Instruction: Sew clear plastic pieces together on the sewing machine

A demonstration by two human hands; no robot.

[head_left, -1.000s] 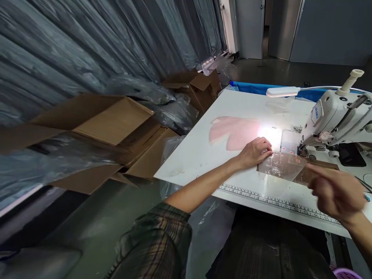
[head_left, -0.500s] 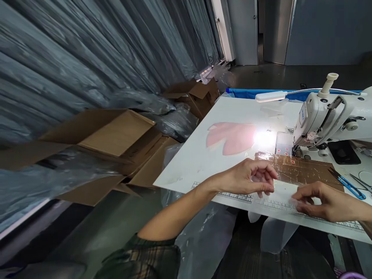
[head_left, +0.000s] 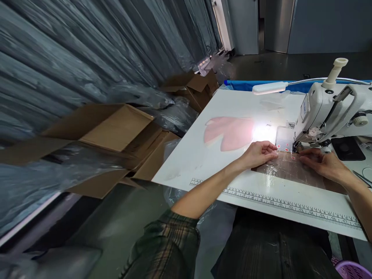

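Observation:
A white sewing machine stands at the right of the white table, its needle area low at the left end. A thin, see-through piece of fabric appears as a haze over the brown taped board before it. My left hand is closed, thumb and fingertips together at the fabric's left edge. To the right of the needle, my right hand is closed with its fingertips on the fabric close to the presser foot. The fabric's exact outline is hard to make out.
Pink mitten-shaped pieces lie on the table to the left, beside a bright lamp glare. A printed ruler runs along the front edge. A dark phone-like slab lies under the machine arm. Open cardboard boxes stand left.
Both hands have moved forward with the sheer fabric, from above the ruler to the needle area. The fabric now lies over the brown board. The blue-handled snips are now out of sight.

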